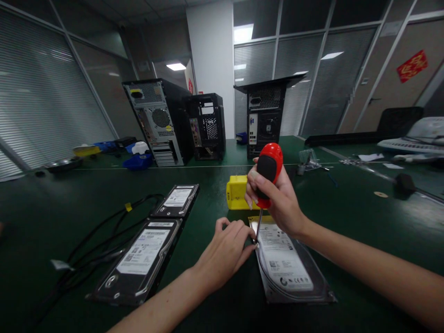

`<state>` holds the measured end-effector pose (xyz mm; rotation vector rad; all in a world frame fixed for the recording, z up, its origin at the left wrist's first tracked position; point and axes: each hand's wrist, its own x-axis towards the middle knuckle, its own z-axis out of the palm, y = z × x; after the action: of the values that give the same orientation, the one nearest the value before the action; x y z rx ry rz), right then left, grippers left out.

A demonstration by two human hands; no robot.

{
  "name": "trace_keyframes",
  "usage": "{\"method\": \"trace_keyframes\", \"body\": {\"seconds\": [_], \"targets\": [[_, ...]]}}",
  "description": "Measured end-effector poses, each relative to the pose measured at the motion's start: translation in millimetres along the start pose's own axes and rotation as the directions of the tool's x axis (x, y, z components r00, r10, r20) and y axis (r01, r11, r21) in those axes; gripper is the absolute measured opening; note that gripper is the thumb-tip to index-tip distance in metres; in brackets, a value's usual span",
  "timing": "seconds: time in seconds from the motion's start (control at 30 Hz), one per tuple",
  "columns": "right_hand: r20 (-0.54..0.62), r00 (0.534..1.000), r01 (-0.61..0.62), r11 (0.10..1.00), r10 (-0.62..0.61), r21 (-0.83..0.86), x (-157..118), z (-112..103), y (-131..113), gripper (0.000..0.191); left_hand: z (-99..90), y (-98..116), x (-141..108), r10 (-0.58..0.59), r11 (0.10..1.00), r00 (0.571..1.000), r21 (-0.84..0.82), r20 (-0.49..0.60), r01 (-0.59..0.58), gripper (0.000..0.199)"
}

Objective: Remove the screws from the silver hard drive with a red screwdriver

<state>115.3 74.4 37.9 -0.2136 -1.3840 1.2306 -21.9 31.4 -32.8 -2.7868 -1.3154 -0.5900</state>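
Observation:
My right hand (279, 196) is wrapped round the red and black handle of a screwdriver (269, 169). Its metal shaft points down to the left edge of a hard drive (289, 259), which lies label up on the table. At that edge, my left hand (231, 247) pinches with thumb and index finger around the screwdriver's tip. Whatever is between those fingertips is too small to make out. Just behind the drive stands a yellow plastic bin (237, 192), partly hidden by my right hand.
Two more hard drives, a near one (142, 256) and a far one (176, 200), lie at left beside black cables (100, 231). Computer cases (166, 122) stand at the back, one (265, 118) on the right. A blue bin (138, 161) and a clear container (308, 158) sit farther off.

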Motion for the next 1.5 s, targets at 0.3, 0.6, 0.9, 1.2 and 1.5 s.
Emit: {"method": "trace_keyframes", "body": {"seconds": [0.3, 0.6, 0.9, 1.2, 1.5], "targets": [[-0.007, 1.0, 0.017, 0.999, -0.018, -0.027, -1.2, 1.2, 1.5, 0.026, 1.6, -0.1, 1.3, 0.009, 0.999, 1.0, 0.038, 0.002, -0.009, 0.009], [0.002, 1.0, 0.029, 1.0, -0.029, -0.008, 0.9, -0.3, -2.0, 0.024, -0.2, 0.2, 0.8, 0.0, 1.0, 1.0, 0.012, 0.005, 0.0, 0.011], [0.001, 1.0, 0.01, 1.0, -0.01, -0.005, 0.7, 2.3, -3.1, 0.024, -5.9, 2.6, 0.9, 0.01, 0.998, 0.998, -0.055, 0.056, -0.007, 0.017], [0.018, 1.0, 0.016, 1.0, -0.015, -0.003, -1.1, 1.4, -1.0, 0.024, -6.7, 3.7, 1.1, -0.007, 0.997, 0.999, -0.075, 0.046, 0.011, 0.018], [0.008, 1.0, 0.018, 1.0, -0.018, -0.006, -0.8, 1.5, -0.9, 0.024, -5.0, 2.1, 0.8, -0.007, 0.998, 0.999, -0.058, 0.036, 0.009, 0.015]]}}
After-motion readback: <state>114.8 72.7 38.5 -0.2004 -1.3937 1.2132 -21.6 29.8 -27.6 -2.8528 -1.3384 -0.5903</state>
